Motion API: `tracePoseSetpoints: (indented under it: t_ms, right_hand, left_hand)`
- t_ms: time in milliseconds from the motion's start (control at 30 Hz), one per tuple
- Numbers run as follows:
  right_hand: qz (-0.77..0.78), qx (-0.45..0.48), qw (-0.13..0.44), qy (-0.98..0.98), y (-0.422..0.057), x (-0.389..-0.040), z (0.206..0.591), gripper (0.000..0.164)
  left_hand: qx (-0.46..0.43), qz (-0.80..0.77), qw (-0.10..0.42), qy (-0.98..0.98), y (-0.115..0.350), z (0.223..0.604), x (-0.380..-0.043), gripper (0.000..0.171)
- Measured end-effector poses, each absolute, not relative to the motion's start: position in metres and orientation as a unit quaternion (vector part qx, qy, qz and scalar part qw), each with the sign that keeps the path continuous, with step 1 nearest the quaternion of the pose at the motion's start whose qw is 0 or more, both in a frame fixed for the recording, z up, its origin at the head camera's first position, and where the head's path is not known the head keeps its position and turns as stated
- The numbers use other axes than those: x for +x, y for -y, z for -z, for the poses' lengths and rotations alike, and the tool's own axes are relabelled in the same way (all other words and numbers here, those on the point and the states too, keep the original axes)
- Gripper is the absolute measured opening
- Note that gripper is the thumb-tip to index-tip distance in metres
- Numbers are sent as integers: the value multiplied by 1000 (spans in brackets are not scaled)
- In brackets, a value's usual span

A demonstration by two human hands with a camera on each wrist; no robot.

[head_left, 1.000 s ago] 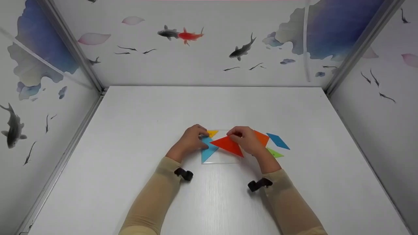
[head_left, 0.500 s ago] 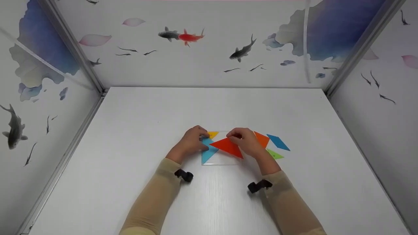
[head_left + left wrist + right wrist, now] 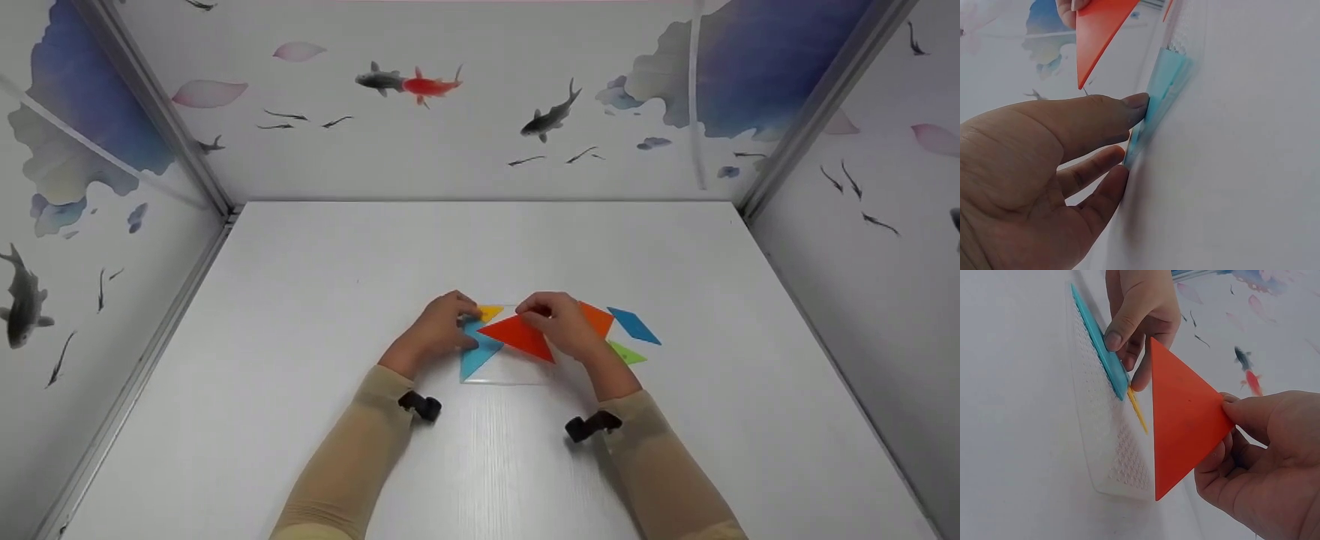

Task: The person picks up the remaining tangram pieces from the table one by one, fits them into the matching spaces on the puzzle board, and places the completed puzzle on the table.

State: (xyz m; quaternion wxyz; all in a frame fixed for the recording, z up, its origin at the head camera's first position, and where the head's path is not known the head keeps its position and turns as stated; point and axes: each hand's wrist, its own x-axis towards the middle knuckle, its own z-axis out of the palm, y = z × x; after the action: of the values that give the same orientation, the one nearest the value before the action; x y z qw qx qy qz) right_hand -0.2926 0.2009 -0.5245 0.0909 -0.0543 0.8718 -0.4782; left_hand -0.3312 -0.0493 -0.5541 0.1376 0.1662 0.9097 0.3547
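Note:
My right hand (image 3: 564, 324) pinches a red tangram triangle (image 3: 519, 337) by one corner between thumb and fingers, above a clear tray (image 3: 517, 370). In the right wrist view the red triangle (image 3: 1185, 422) is held tilted, its broad face showing. On the tray's left side lies a light blue triangle (image 3: 480, 356), with a small yellow triangle (image 3: 491, 313) at its far end. My left hand (image 3: 435, 326) rests there, thumb on the light blue triangle (image 3: 1165, 79) and its other fingertips at the tray's edge. Part of that triangle is hidden under the hand.
Right of the tray lie an orange piece (image 3: 598, 319), partly behind my right hand, a blue parallelogram (image 3: 635, 326) and a green triangle (image 3: 628, 353). White walls with painted fish enclose the white table (image 3: 360, 247) at the back and sides.
The whole head view has shifted slightly. Both hands and the red triangle keep nearly the same place over the tray.

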Motion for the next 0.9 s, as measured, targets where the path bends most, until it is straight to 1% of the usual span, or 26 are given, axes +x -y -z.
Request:
tracePoseSetpoints:
  t_ms: [367, 533, 900]
  right_hand:
    - [472, -58, 88, -875, -201, -295, 527, 23]
    - [471, -46, 100, -875, -198, -295, 529, 23]
    - [459, -53, 91, -882, -198, -293, 528, 22]
  left_hand:
    - [191, -344, 129, -910, 48, 556, -333, 46]
    - [180, -348, 135, -910, 50, 556, -331, 46]
    - [184, -347, 133, -910, 48, 554, -332, 42]
